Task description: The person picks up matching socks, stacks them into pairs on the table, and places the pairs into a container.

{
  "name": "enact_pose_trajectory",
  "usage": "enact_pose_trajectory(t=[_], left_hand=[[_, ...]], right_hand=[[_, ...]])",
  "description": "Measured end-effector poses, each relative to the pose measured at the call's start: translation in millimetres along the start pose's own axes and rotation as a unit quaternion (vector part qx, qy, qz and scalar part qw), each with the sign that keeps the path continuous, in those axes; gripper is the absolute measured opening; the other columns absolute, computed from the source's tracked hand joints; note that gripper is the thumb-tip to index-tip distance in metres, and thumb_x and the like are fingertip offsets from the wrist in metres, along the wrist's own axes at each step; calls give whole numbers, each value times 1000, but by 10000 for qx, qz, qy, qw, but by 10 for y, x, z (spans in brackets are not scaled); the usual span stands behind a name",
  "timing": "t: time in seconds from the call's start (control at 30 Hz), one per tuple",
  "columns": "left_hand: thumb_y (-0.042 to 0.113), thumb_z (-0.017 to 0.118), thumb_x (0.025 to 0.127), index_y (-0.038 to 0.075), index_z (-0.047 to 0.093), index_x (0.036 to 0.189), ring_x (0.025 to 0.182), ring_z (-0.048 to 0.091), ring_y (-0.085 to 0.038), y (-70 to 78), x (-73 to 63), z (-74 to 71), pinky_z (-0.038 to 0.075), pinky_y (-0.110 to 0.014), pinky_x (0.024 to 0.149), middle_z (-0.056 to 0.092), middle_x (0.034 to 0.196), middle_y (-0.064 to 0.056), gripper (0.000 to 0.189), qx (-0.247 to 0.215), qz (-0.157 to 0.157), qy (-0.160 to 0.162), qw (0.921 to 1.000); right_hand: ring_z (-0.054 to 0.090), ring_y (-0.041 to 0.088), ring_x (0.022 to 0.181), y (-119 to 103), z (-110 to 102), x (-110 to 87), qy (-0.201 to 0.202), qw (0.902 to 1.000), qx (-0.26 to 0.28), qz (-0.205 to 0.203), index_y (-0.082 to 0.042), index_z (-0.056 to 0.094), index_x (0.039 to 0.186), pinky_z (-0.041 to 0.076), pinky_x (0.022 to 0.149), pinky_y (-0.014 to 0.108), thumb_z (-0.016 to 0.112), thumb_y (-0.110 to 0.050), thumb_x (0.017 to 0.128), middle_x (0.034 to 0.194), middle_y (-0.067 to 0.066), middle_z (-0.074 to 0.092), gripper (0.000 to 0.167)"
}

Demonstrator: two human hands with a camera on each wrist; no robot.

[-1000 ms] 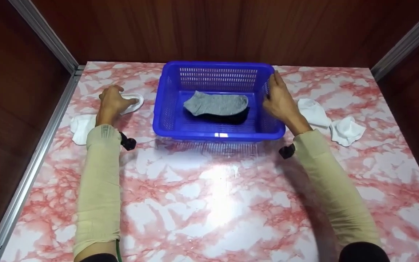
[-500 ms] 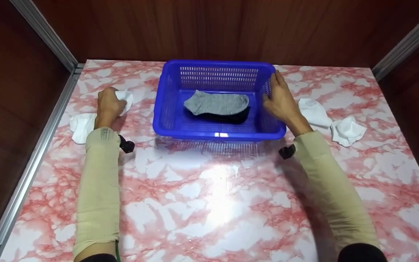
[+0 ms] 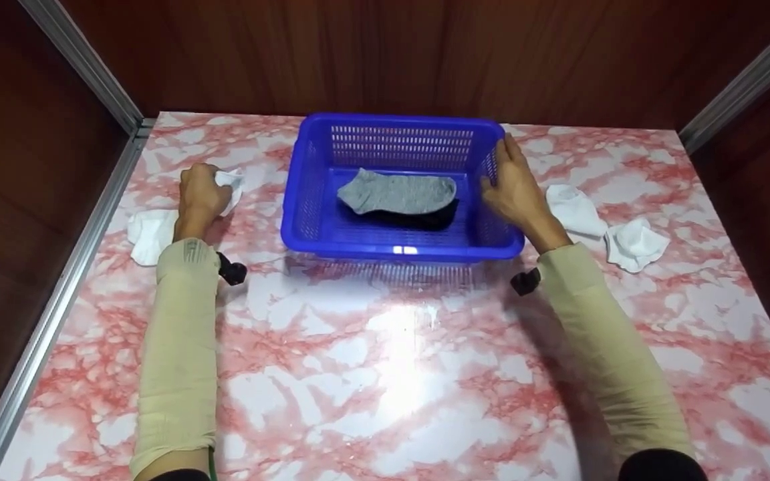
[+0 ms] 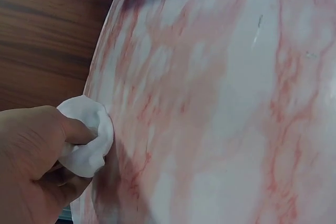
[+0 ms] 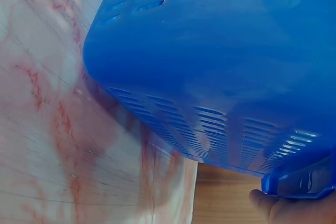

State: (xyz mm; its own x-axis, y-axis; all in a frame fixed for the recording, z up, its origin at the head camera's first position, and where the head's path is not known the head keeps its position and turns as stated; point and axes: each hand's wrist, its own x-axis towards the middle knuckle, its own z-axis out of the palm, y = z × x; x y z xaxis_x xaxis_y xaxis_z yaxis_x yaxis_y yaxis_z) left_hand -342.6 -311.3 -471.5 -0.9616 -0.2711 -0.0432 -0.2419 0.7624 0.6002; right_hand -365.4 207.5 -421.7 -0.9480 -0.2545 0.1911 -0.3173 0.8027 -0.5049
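Observation:
My left hand (image 3: 203, 194) pinches a bunched white sock (image 4: 86, 135) at the table's left side, with the thumb pushed into its fold in the left wrist view. Just below that hand lies a second white sock (image 3: 151, 234), partly covered by the wrist. The right hand (image 3: 517, 190) grips the right rim of a blue plastic basket (image 3: 398, 252), thumb on the inside and fingers along the outside. Inside the basket a grey ankle sock (image 3: 398, 192) lies on top of a black sock (image 3: 435, 219).
Two crumpled white pieces of fabric, one flatter (image 3: 575, 210) and one bunched (image 3: 635, 244), lie right of the basket. A brown wood-grain panel (image 3: 385, 57) stands behind the red-and-white marbled table (image 3: 331, 374), with more panels at both sides.
The left hand has closed its fingers round the white sock and bunched it, so less of it shows. The right hand and the basket have stayed in place.

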Motion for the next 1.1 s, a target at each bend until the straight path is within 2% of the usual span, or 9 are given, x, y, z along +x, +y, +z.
enact_pose_trajectory(t=[0.2, 0.37, 0.5, 0.67, 0.77, 0.83, 0.97, 1.1], left_hand=[[11, 57, 94, -8, 69, 128, 126, 59, -43, 40, -52, 4, 47, -55, 110, 67, 131, -30, 41, -110, 177, 260, 9994], [11, 61, 91, -8, 73, 115, 121, 54, -40, 113, -115, -12, 46, -49, 105, 70, 117, -29, 33, -428, 306, 512, 9973], [12, 64, 90, -6, 75, 113, 118, 50, -35, 218, -139, -38, 43, -46, 101, 71, 112, -28, 31, -625, 452, 618, 9951], [12, 64, 92, -5, 75, 117, 119, 52, -36, 356, -182, -62, 44, -45, 102, 73, 116, -27, 32, -633, 599, 513, 9949], [11, 64, 93, -4, 75, 117, 108, 61, -32, 423, -237, -62, 50, -38, 91, 75, 113, -26, 31, -608, 755, 524, 9939], [11, 64, 92, -3, 76, 115, 97, 64, -27, 467, -287, -63, 49, -31, 82, 77, 109, -25, 29, -644, 912, 602, 9919], [10, 66, 89, -2, 78, 106, 81, 58, -18, 559, -391, -55, 42, -22, 68, 76, 92, -16, 24, -791, 1220, 805, 9861], [10, 68, 87, -1, 79, 102, 76, 54, -15, 681, -511, -61, 39, -21, 65, 71, 82, -9, 21, -937, 1386, 852, 9822]], right_hand=[[23, 49, 159, 7, 10, -5, 123, 9997, 49, -222, 16, 24, 158, 20, 133, 51, 54, -1, 94, 168, 39, 20, 74], [22, 48, 160, 22, 18, -1, 36, 9997, -7, -233, 17, 23, 158, 20, 134, 51, 49, 1, 90, 168, 38, 19, 75], [22, 48, 160, 19, 9, 4, 54, 9997, -3, -256, 17, 23, 158, 20, 134, 51, 47, 2, 88, 168, 38, 20, 76], [22, 48, 159, 23, 9, 2, 74, 9997, 30, -247, 15, 23, 159, 20, 133, 51, 48, 2, 88, 168, 38, 19, 77], [22, 47, 160, 25, 16, 1, 54, 9998, 51, -209, 14, 21, 160, 20, 133, 51, 49, 1, 88, 169, 37, 19, 79], [22, 47, 160, 25, 19, 7, 41, 9998, 70, -185, 14, 20, 161, 20, 133, 51, 50, 2, 88, 169, 37, 18, 80], [22, 46, 160, 21, 12, 17, 8, 9999, 39, -132, 14, 20, 161, 21, 133, 51, 49, 2, 87, 170, 35, 18, 80], [23, 47, 160, 21, -1, 11, 25, 9999, 39, -134, 14, 21, 161, 21, 133, 51, 49, 3, 87, 170, 36, 18, 80]])
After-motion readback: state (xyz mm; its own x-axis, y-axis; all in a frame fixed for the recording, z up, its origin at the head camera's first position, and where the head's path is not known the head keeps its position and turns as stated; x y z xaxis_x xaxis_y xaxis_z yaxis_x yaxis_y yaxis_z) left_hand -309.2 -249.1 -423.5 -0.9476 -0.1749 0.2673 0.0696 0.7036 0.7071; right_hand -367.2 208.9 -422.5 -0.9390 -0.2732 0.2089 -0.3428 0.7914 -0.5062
